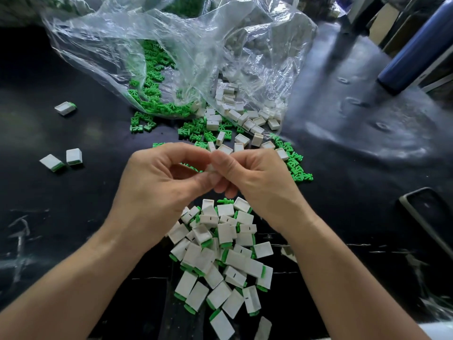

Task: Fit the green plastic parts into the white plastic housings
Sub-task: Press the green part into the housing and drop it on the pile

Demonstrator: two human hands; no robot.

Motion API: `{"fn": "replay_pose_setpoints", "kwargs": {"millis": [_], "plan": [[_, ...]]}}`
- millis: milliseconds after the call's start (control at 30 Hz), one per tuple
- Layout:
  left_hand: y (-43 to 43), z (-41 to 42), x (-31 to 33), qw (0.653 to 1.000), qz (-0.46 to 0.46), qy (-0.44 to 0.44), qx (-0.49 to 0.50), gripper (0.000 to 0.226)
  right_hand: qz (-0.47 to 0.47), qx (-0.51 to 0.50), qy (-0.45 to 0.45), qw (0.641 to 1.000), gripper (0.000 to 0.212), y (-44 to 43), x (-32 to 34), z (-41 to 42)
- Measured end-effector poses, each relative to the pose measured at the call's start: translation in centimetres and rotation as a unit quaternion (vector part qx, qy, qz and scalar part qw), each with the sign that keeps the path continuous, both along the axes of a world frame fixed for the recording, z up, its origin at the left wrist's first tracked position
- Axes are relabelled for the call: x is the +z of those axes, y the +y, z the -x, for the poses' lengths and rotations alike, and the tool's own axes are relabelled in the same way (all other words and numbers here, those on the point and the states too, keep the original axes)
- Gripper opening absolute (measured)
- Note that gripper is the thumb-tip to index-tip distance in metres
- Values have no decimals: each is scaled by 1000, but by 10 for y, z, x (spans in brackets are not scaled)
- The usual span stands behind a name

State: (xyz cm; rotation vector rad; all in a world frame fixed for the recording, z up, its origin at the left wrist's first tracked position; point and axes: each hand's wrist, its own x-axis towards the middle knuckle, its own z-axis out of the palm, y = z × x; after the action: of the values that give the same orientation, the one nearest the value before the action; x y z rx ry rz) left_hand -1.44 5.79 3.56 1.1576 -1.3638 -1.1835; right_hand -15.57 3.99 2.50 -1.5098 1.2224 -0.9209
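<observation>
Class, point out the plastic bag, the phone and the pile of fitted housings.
plastic bag [196, 45], head view, crumpled upper film.
phone [431, 217], head view, dark screen.
pile of fitted housings [235, 260], head view, white housing mid-pile.

Two hands, the left hand [157, 182] and the right hand [257, 177], pinch one small white plastic housing [210, 168]. Three finished white-and-green plastic blocks [65, 108] lie alone. One tall dark blue bottle [416, 45]. One flat black phone [426, 217].
</observation>
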Motion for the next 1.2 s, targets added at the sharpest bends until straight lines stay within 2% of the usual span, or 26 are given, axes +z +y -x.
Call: {"fn": "replay_pose_setpoints", "kwargs": {"millis": [133, 267, 333, 400, 433, 533, 600, 767, 1067, 1133, 1200], "plan": [[-1, 2, 2, 1000, -15, -4, -20, 23, 11, -13, 8, 1000, 36, 1, -2, -2], [-2, 2, -3, 999, -19, -23, 23, 22, 66, -82, 99, 989, 58, -1, -3, -1], [-4, 1, -6, 999, -16, -33, 29, 9, 94, -112, 150, 978, 51, -4, -5, 2], [-4, -1, -8, 999, -6, -35, 36, 17, 123, -98, 223, 962, 24, -7, -8, 4], [-4, -1, -9, 999, -3, -32, 41, 19, 122, -76, 264, 954, 22, -7, -10, 3], [-4, -2, -8, 998, 1, -20, 58, 20, 111, -16, 373, 921, 37, -10, -17, 0], [-6, -4, -8, 998, -7, -9, 68, 20, 108, -8, 403, 909, 40, -12, -20, -1], [-6, -4, -8, 998, -17, -2, 62, 24, 124, -50, 389, 911, 26, -15, -22, 1], [-6, -2, -9, 999, -28, -5, 30, 24, 125, -44, 374, 918, 18, -16, -21, 5], [-6, -2, -9, 999, -29, -7, 22, 25, 94, -78, 293, 948, 15, -16, -16, 9], [-6, -2, -8, 999, -30, -9, 20, 27, 46, -98, 146, 983, 17, -13, -8, 11]]}}
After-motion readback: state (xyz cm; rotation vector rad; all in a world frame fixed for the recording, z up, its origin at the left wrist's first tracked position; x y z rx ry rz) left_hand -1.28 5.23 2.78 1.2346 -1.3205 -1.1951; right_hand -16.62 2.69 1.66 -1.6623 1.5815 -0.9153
